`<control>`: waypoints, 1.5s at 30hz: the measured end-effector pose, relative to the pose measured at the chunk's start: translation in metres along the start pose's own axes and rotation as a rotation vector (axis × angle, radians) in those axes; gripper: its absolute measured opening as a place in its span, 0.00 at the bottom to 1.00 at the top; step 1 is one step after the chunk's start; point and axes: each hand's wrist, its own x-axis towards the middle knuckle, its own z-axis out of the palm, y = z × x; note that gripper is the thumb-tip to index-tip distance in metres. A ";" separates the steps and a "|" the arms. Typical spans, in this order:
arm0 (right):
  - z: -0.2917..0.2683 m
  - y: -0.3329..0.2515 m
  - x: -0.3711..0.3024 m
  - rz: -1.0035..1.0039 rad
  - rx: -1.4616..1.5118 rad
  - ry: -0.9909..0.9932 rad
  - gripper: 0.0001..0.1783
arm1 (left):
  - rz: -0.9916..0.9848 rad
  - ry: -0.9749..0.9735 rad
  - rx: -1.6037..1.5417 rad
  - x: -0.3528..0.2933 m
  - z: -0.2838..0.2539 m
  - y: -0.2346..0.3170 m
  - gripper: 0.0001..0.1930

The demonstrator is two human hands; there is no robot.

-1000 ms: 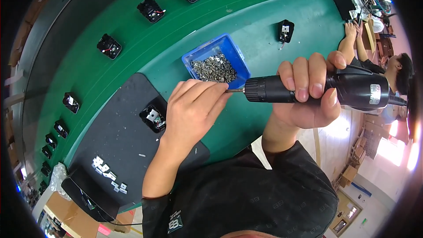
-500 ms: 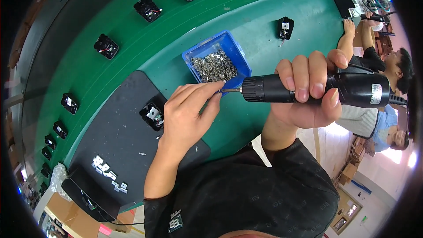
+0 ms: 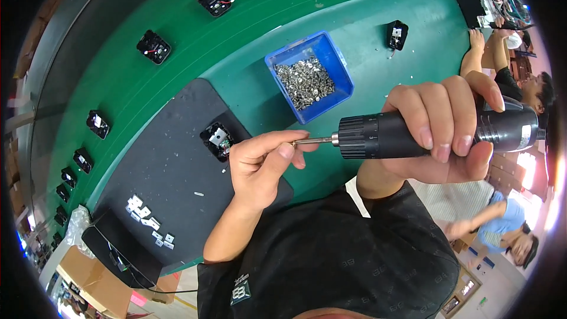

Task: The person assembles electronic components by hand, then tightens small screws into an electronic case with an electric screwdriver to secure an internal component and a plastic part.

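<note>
My right hand point(image 3: 443, 124) is wrapped around a black electric screwdriver point(image 3: 384, 134), whose metal bit point(image 3: 319, 140) points left. With thumb and forefinger, my left hand point(image 3: 260, 162) pinches a small screw point(image 3: 293, 143) at the tip of that bit. Only a bit of the screw shows between the fingertips. Beyond my hands stands a blue bin point(image 3: 345, 80) of loose screws point(image 3: 304, 81). Just left of my left hand, a black plastic housing point(image 3: 217, 140) with a white plate inside lies on the dark mat, partly covered by the hand.
Several small white plates point(image 3: 144, 215) lie on the dark mat point(image 3: 171, 159). Black housings point(image 3: 154, 46) line the green conveyor belt point(image 3: 127, 91); another housing point(image 3: 397, 35) sits on the table at right. Cardboard boxes point(image 3: 97, 277) stand lower left. Co-workers point(image 3: 502, 224) are at the right.
My left hand has turned, with the thumb now showing against the screw at the bit tip. Both hands and the screwdriver have come away from the bin, toward me. The view has shifted slightly.
</note>
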 end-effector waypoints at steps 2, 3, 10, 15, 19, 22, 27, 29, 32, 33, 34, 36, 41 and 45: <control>0.005 0.006 -0.001 -0.003 -0.002 0.026 0.20 | -0.011 0.004 -0.132 -0.004 -0.001 0.000 0.11; 0.006 0.009 -0.002 -0.015 -0.003 0.025 0.20 | -0.009 0.010 -0.133 -0.006 -0.001 0.000 0.11; 0.016 0.020 -0.003 -0.067 0.002 -0.058 0.20 | -0.030 0.086 -0.219 -0.014 0.002 0.006 0.14; 0.016 0.032 -0.005 -0.109 0.061 -0.104 0.19 | -0.018 0.117 -0.157 -0.020 -0.001 0.008 0.15; 0.015 0.036 -0.001 -0.076 0.078 -0.210 0.20 | -0.023 0.115 -0.011 -0.025 -0.006 0.012 0.15; 0.013 0.041 -0.002 -0.030 0.115 -0.203 0.20 | 0.067 0.080 0.292 -0.024 -0.014 0.029 0.18; 0.013 0.047 -0.008 0.054 -0.090 -0.120 0.21 | 0.468 0.074 1.091 -0.043 -0.085 0.043 0.33; 0.011 0.056 -0.011 0.143 -0.190 -0.137 0.21 | 0.385 0.044 1.393 -0.038 -0.099 0.050 0.44; 0.004 0.081 -0.020 0.230 -0.245 -0.163 0.21 | 0.050 -0.033 1.520 -0.037 -0.102 0.050 0.56; 0.001 0.088 -0.022 0.266 -0.255 -0.168 0.21 | 0.044 -0.024 1.520 -0.036 -0.102 0.049 0.56; -0.002 0.097 -0.026 0.261 -0.265 -0.164 0.22 | 0.058 -0.045 1.518 -0.035 -0.103 0.044 0.54; -0.002 0.111 -0.033 0.249 -0.252 -0.033 0.24 | 0.072 -0.069 1.510 -0.031 -0.108 0.034 0.53; -0.009 0.128 -0.032 0.251 -0.403 -0.157 0.24 | 0.198 0.050 1.424 -0.026 -0.107 0.027 0.41; -0.007 0.129 -0.033 0.284 -0.427 -0.146 0.23 | 0.220 0.062 1.384 -0.023 -0.106 0.024 0.40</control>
